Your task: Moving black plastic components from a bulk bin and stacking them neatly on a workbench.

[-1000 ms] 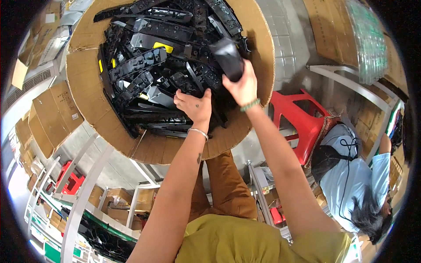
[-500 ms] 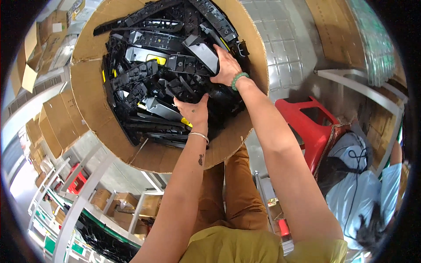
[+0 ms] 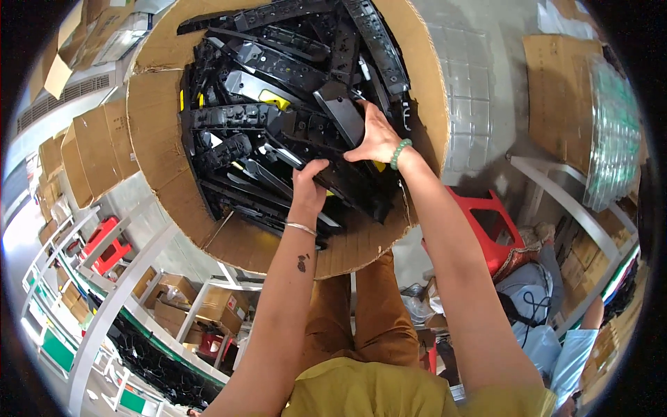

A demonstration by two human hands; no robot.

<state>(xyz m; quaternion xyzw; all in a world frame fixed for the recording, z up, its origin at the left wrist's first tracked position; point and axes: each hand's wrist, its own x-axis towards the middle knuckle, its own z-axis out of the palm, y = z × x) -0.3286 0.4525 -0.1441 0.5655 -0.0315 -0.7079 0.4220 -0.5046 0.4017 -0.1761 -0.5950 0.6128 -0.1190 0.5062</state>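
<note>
A round-looking cardboard box (image 3: 154, 149) holds a heap of black plastic parts (image 3: 281, 66), some with yellow patches. Low in the heap, my left hand (image 3: 308, 191) is closed at the edge of a long black plastic part (image 3: 326, 163), its thumb on top and its other fingers mostly hidden. My right hand (image 3: 382, 137), with a green bead bracelet, has thumb and fingers spread apart by the end of a flat black panel (image 3: 338, 111). Its fingertips touch that panel's edge. A silvery panel with a yellow patch (image 3: 274, 99) lies farther left in the heap.
A red stool (image 3: 490, 222) stands right of the box, with a person in light blue (image 3: 531, 340) close by. Clear plastic trays (image 3: 469, 104) lie on the floor beyond. White metal frames (image 3: 128, 306) and cardboard boxes (image 3: 97, 149) are at the left.
The view has shifted, so the box appears farther right and lower. My left hand has curled its fingers closed, and a long black part now lies slanted across the heap beside it.
</note>
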